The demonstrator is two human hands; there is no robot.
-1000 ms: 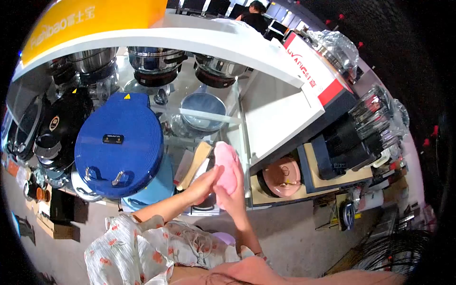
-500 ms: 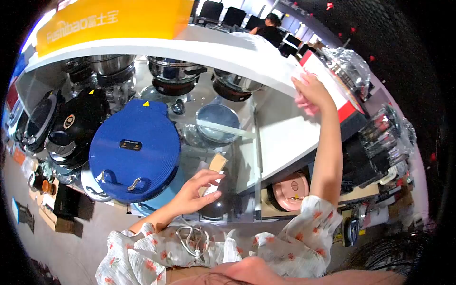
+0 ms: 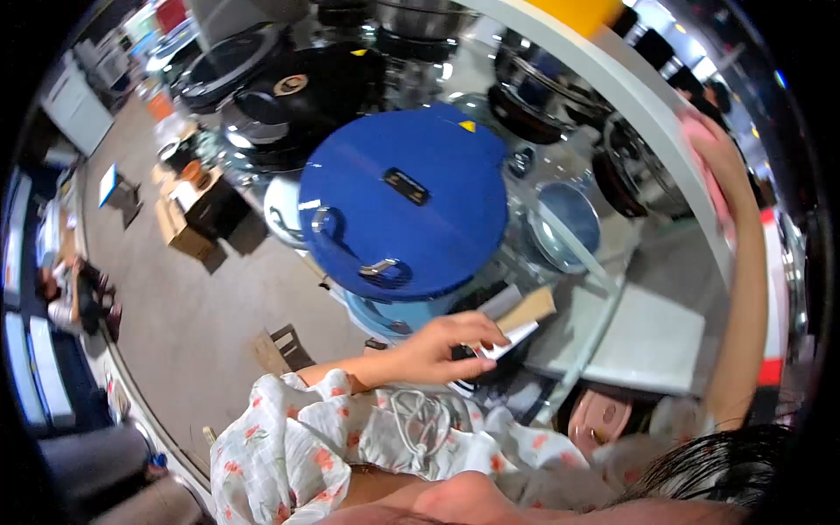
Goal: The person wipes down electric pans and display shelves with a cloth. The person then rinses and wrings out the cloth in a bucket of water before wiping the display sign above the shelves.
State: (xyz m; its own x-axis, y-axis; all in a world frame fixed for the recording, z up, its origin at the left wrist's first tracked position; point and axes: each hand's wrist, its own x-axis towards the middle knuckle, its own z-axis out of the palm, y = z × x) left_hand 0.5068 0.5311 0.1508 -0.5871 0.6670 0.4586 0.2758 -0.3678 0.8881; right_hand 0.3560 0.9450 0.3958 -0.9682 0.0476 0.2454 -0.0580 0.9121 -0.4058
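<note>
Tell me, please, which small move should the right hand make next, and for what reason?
Probably the right hand should slide the pink cloth a little along the curved white rim, keeping light pressure: the hand holds the cloth, which appears to lie against this rim, and bare rim shows beside it.

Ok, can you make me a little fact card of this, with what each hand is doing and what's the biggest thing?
Right hand: holding a pink cloth at the white ledge
Left hand: fingers spread, near a tan piece; too blurry to tell if it touches anything
Biggest thing in the middle: round blue appliance, yellow sticker on top
Farther back: black appliance
Sleeves: white with orange-red flowers
</note>
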